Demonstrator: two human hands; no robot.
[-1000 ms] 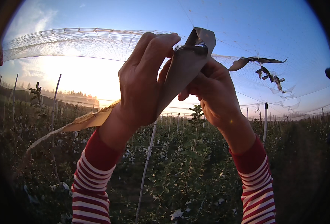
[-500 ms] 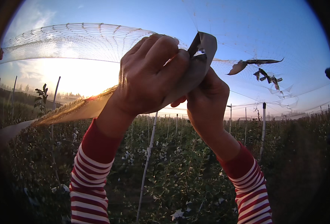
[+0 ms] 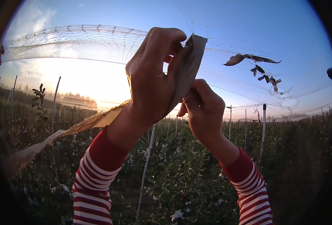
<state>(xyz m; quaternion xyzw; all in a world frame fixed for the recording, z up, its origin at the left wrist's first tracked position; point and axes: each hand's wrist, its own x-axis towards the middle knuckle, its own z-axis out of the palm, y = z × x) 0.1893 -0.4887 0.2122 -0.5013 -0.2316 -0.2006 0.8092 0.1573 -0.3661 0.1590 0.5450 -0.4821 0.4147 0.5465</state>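
My left hand is raised against the sky, fingers curled and thumb pressed against a long grey-brown cloth strip. The strip's folded upper end stands beside the thumb, touching or close to thin netting. A tan, frayed-edged length of strip trails behind my left wrist toward the lower left. Just below the upright part of the strip is my right hand, with curled fingers and bent thumb. Whatever its fingertips grip is hidden or too small to make out.
Torn dark scraps hang in the netting at right. Rows of leafy plants with pale patches fill the ground below. Slanting poles and upright posts rise among them. Another person's fingers seem to show at the far left edge.
My left hand has opened its curl slightly and tilted more upright, turning the strip steeper. My right hand has moved down and a little left, out from behind the strip.
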